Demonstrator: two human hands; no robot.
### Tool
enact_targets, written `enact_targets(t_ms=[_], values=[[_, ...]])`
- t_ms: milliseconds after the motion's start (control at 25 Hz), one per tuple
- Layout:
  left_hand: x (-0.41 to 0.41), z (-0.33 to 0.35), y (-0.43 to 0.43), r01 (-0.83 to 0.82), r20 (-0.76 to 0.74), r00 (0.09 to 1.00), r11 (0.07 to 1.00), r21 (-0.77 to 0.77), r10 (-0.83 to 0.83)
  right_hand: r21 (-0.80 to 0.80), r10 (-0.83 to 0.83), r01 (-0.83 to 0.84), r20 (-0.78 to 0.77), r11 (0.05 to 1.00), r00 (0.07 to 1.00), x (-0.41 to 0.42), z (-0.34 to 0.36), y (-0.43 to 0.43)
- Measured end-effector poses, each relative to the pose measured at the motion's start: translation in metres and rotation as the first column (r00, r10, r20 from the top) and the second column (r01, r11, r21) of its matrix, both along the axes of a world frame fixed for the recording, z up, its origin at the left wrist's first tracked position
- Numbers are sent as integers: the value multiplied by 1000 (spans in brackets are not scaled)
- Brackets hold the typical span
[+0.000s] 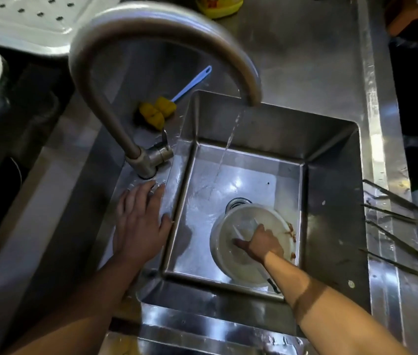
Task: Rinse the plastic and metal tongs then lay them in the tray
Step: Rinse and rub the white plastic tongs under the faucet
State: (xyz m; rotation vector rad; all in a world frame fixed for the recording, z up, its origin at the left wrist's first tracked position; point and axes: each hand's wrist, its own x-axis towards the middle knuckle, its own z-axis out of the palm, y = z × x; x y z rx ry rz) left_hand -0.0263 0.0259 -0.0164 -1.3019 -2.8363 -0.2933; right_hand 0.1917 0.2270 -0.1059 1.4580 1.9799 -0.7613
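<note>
The right hand (260,243) reaches down into the sink basin at lower centre of the frame, fingers spread and pressed inside a round white bowl (231,262); its grip is apart, though whether it touches the pale, thin utensil (238,235) lying in the bowl cannot be told. A dark handle (273,284) pokes out under the forearm at the bowl's lower edge. The bowl is smooth, holds water, and has brownish food smears on its right rim; it sits just beside the round drain (236,202). The left hand (141,221) lies flat, palm down, fingers apart and holding nothing, on the wet steel ledge left of the basin, near the base of the tap. The sink (331,201) is rectangular brushed stainless steel set in a steel table (305,60). A curved matte metal tap (151,26) arches across the upper frame, pouring a thin stream of water into the basin. At upper left of the basin lies a yellow sponge brush (158,110) with a pale blue handle. A perforated metal tray (31,19) sits in the upper left corner. Thin dark metal tongs (402,216) lie on the table at right edge.
</note>
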Motion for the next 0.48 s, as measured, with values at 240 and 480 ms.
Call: enact_targets(t_ms=[240, 480], values=[[-1, 1, 1, -29, -38, 999, 999, 14, 29, 66, -21, 21, -12, 998, 1000, 4, -29, -8], [0, 2, 2, -34, -20, 999, 999, 17, 34, 12, -89, 90, -59, 996, 994, 8, -25, -9]])
